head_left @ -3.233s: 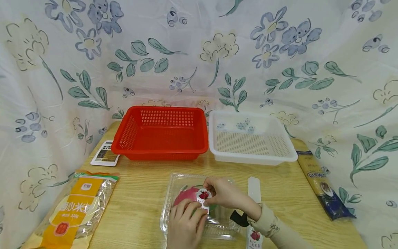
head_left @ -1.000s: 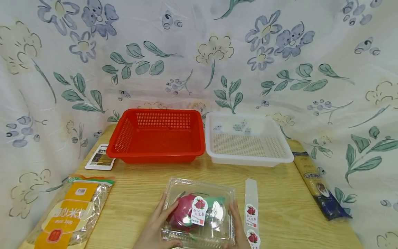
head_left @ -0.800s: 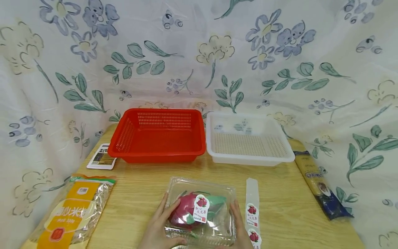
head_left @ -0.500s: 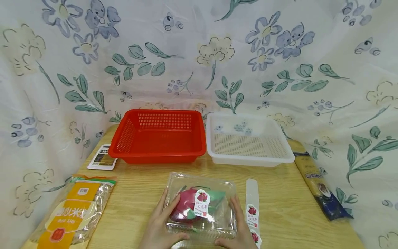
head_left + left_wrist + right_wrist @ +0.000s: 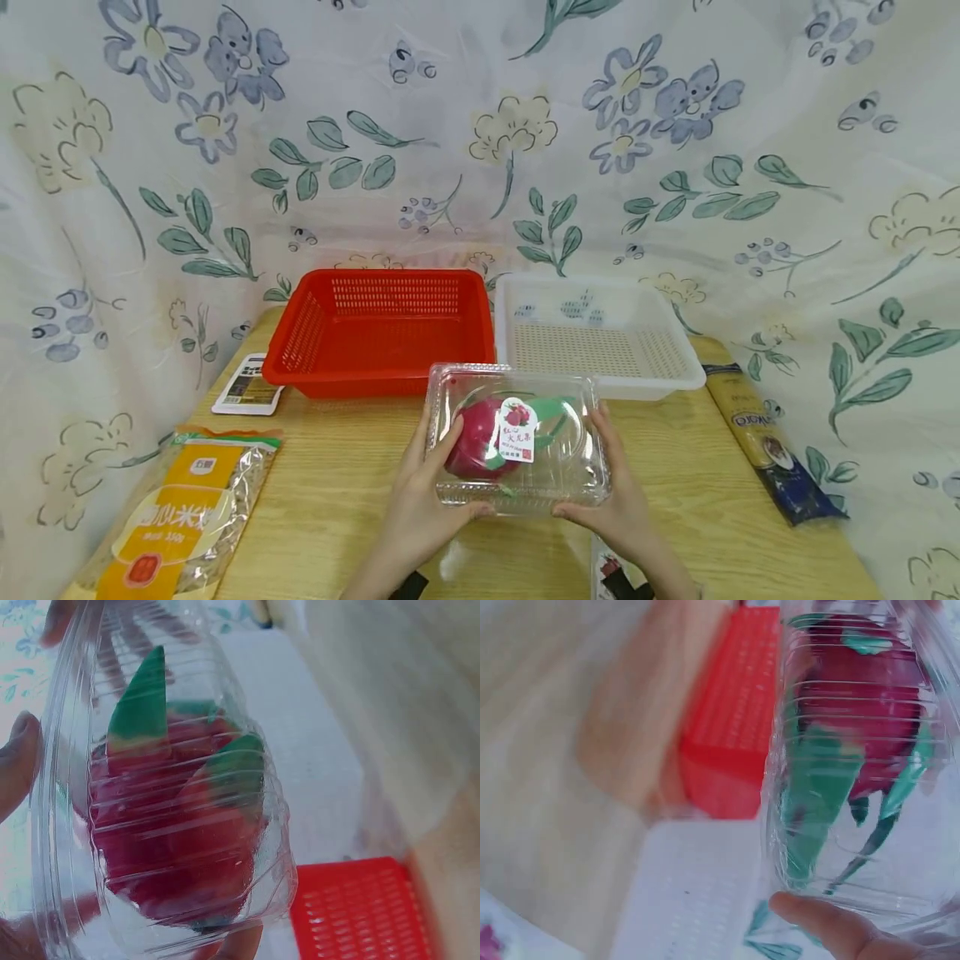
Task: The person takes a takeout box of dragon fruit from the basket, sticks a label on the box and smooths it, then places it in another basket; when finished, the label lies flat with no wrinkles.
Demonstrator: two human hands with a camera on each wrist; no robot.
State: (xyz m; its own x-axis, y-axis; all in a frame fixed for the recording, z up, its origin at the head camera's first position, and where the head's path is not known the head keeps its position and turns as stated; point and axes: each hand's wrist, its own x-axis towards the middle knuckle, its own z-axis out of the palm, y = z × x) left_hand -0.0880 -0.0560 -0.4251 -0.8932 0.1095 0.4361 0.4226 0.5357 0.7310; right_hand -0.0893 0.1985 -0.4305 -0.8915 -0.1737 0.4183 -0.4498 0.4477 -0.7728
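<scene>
A clear plastic clamshell box [image 5: 562, 479] is held up over the table, tilted so its lid faces me. Inside lies a pink dragon fruit [image 5: 474, 446] with green leaves, seen through the ribbed wall in both wrist views. On the lid sits a white dragon fruit sticker [image 5: 517, 435]. My left hand [image 5: 422, 493] grips the box's left side, thumb along the near edge. The right hand [image 5: 621, 498] grips the opposite side in the same way. Fingers beneath the box are mostly hidden. A strip of stickers [image 5: 600, 560] lies partly behind the right wrist.
At the table's back stand a red basket [image 5: 382, 387] and a white basket [image 5: 652, 389], just beyond the box. To the left lie a small white-edged packet [image 5: 247, 387] and a large orange food bag [image 5: 161, 521]. A gold and blue packet [image 5: 772, 446] lies on the right.
Earlier the hands were at the sticker on the lid. Since then both hands have taken the box by its sides, raised it and moved it forward and slightly right, toward the baskets.
</scene>
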